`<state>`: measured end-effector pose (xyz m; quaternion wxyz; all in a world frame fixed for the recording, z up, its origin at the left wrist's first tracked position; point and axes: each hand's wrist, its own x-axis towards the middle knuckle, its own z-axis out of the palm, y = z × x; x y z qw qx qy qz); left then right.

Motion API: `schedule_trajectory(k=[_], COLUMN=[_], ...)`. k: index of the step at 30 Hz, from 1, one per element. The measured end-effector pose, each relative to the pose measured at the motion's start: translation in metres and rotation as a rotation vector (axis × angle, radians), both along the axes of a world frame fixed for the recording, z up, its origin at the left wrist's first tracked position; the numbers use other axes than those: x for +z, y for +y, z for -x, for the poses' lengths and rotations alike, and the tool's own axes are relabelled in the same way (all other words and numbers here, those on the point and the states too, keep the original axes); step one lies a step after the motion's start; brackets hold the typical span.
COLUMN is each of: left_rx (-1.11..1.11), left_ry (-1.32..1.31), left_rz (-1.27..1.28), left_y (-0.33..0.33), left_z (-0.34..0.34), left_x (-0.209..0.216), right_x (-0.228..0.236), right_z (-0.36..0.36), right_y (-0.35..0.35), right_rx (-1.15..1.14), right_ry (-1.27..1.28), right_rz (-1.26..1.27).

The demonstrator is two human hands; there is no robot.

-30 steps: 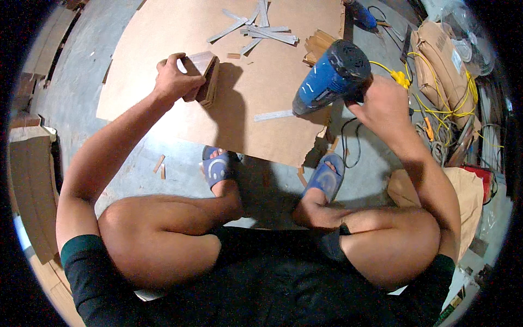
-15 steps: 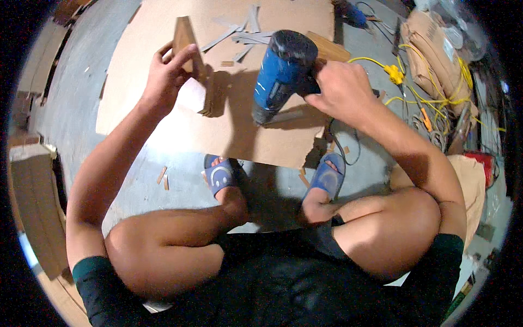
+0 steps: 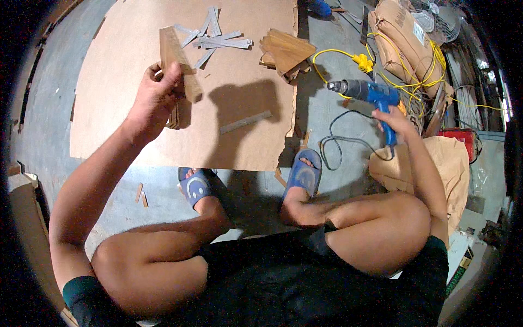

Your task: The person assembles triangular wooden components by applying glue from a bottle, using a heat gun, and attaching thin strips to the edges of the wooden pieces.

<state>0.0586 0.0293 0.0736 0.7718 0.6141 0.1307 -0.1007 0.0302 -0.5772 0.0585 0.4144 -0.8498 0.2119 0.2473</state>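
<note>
My left hand (image 3: 154,101) is closed around a narrow brown wooden piece (image 3: 172,46), held tilted above the cardboard sheet (image 3: 125,144). More wood edges (image 3: 173,120) show just below that hand; whether they are also in its grip I cannot tell. Off to the right, my right hand (image 3: 400,122) grips the handle of a blue corded heat gun (image 3: 376,92), whose metal nozzle points left over the floor. One grey strip (image 3: 245,122) lies on the cardboard between the hands. Several similar grey strips (image 3: 223,41) are heaped farther back.
Brown wooden pieces (image 3: 286,50) are stacked at the cardboard's right edge. A black cord (image 3: 332,144) loops on the floor below the heat gun. Farther right are a yellow extension cable (image 3: 362,63), brown sacks (image 3: 400,32), a fan (image 3: 433,19) and a red box (image 3: 460,143).
My right hand has carried the heat gun right, from above the cardboard to over the floor, its nozzle swinging from downward to leftward. My left hand still holds the wooden piece, now turned differently.
</note>
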Motion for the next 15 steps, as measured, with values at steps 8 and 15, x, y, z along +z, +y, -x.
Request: schedule_trajectory(k=[8,15], left_rx=[-0.133,-0.221], left_ry=[-0.087,-0.125], left_rz=[-0.128,-0.232], left_y=[-0.034,-0.045], left_z=[0.001,-0.001], left_x=[0.001,-0.008], right_x=[-0.122,-0.121], right_z=[0.04,0.032], right_y=[-0.01,0.026], right_rx=[-0.187,-0.04], right_ry=[0.165,0.13], right_rz=[-0.064,0.206])
